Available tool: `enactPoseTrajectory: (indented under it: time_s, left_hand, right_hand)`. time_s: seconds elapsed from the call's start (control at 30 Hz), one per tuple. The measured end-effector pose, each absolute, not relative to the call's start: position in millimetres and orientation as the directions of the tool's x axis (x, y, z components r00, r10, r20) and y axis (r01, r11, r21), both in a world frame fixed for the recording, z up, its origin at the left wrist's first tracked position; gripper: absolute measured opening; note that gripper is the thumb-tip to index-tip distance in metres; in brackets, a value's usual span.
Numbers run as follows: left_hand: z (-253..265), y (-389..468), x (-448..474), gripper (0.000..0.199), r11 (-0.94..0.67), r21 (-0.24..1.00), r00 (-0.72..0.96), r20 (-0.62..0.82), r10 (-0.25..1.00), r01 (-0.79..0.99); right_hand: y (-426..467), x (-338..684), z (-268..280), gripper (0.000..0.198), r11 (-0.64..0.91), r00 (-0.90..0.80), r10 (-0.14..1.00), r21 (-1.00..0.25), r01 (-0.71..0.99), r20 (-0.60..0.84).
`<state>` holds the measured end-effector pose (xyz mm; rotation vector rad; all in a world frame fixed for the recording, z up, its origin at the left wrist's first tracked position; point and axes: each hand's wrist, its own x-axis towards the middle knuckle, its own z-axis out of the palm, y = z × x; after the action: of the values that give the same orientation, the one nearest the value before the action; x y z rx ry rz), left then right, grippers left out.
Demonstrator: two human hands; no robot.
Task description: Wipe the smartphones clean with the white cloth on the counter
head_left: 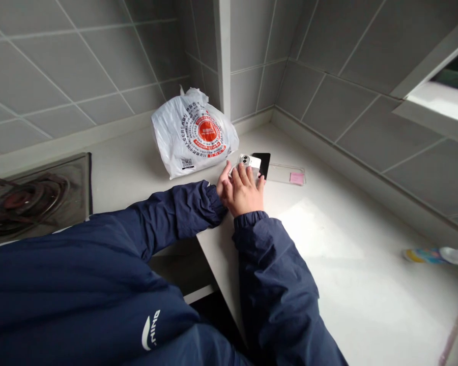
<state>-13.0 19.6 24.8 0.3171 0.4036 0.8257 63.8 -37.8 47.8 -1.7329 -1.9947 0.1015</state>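
Note:
A white smartphone (255, 162) lies back side up under my hands, its camera lenses showing near the top left corner. My left hand (222, 186) grips its left edge, thumb pointing up and the other fingers mostly hidden. Across the phone's back my right hand (246, 196) rests flat, fingers stretched out and slightly apart. A black flat thing (266, 161), like a phone or its screen, sticks out to the right behind the white phone. Just beyond it lies a clear phone case (280, 173) with a pink slip (296, 178) on it.
A white plastic bag (175, 137) with red and black print stands behind my left hand on the pale countertop (320, 284). A gas burner (26, 198) sits at the left. At the far right lies a yellow, blue and white bottle (431, 255). Grey tiled walls (248, 86) enclose the corner.

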Motion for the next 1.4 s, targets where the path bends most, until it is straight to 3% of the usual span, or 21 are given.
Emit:
enactPoseTrajectory:
  time_s: [0.13, 0.37, 0.73, 1.0, 1.4]
  left_hand:
    - [32.6, 19.6, -20.5, 0.101, 0.705, 0.456, 0.667, -0.274, 0.692, -0.544]
    - [26.3, 21.8, -24.1, 0.1, 0.693, 0.488, 0.702, -0.204, 0.682, -0.531]
    - [34.2, 17.3, -24.1, 0.104, 0.744, 0.455, 0.735, -0.244, 0.633, -0.49]
    - [37.0, 12.7, -20.2, 0.098, 0.758, 0.434, 0.719, -0.292, 0.63, -0.487]
    - [39.1, 15.2, -18.4, 0.098, 0.768, 0.398, 0.751, -0.241, 0.615, -0.501]
  right_hand:
    - [-72.7, 60.4, 30.5, 0.056, 0.252, -0.12, 0.929, -0.362, 0.898, 0.35]
    - [-116.5, 58.8, 17.2, 0.052, 0.234, -0.117, 0.939, -0.35, 0.907, 0.323]
    - [-83.1, 63.7, 41.9, 0.075, 0.225, -0.163, 0.965, -0.331, 0.916, 0.205]
    - [-71.5, 60.2, 38.2, 0.065, 0.15, -0.071, 0.968, -0.329, 0.932, 0.242]
    - [-95.0, 68.0, 36.4, 0.062, 0.163, -0.091, 0.972, -0.347, 0.924, 0.215]
